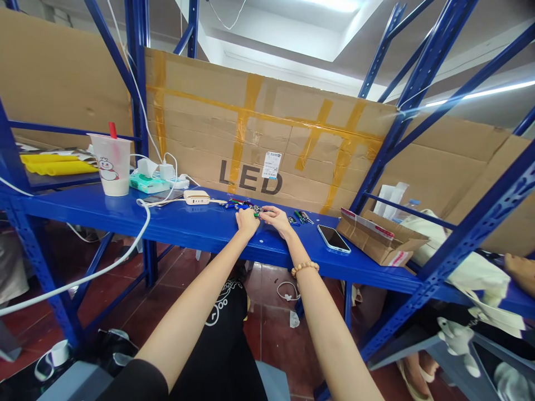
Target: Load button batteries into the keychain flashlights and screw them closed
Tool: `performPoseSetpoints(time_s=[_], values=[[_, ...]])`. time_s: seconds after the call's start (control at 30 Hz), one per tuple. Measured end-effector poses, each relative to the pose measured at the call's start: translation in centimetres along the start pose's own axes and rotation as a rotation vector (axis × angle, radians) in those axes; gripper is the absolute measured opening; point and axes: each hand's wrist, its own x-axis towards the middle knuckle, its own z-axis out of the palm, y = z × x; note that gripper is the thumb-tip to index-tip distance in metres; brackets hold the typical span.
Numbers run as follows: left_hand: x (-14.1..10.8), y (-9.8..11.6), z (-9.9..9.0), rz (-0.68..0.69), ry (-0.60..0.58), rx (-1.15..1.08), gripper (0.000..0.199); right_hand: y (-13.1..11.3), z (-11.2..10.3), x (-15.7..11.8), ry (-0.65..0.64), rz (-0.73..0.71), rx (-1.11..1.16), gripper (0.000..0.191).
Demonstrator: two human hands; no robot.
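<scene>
My left hand [247,221] is over the blue table, its fingers closed around something too small to make out. A bit of green shows at its fingertips. Close beside it, my right hand [276,218] has thumb and fingers pinched together, and what they hold is hidden. Just behind both hands lies a pile of small metal and coloured pieces [239,204], some blue and some red. To the right of my right hand rest several small green and silver pieces [303,217], too small to name.
A phone [334,239] and an open cardboard box [381,236] are at the right. Leftward stand a white power bank [196,197], a tissue pack [149,182] and a drink cup [112,167]. A white cable [125,257] crosses the table's front edge. Cardboard [200,128] walls the back.
</scene>
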Motion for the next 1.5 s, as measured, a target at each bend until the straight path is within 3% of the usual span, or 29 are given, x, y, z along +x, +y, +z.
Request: performPoseSetpoints(time_s=[0.23, 0.87, 1.07, 1.5], values=[[0.3, -0.1, 0.2, 0.086, 0.003, 0.053, 0.022, 0.2, -0.5, -0.3, -0.028, 0.089, -0.013, 0.036], [0.5, -0.2, 0.8, 0.341, -0.031, 0.059, 0.022, 0.5, -1.6, 0.0, -0.163, 0.192, -0.016, 0.037], [0.1, 0.0, 0.8, 0.331, -0.018, 0.043, 0.024, 0.8, -1.5, 0.3, -0.144, 0.229, -0.014, 0.028], [-0.1, 0.5, 1.1, 0.236, 0.033, -0.124, 0.013, 0.2, -1.1, -0.2, -0.040, 0.212, 0.065, 0.039]])
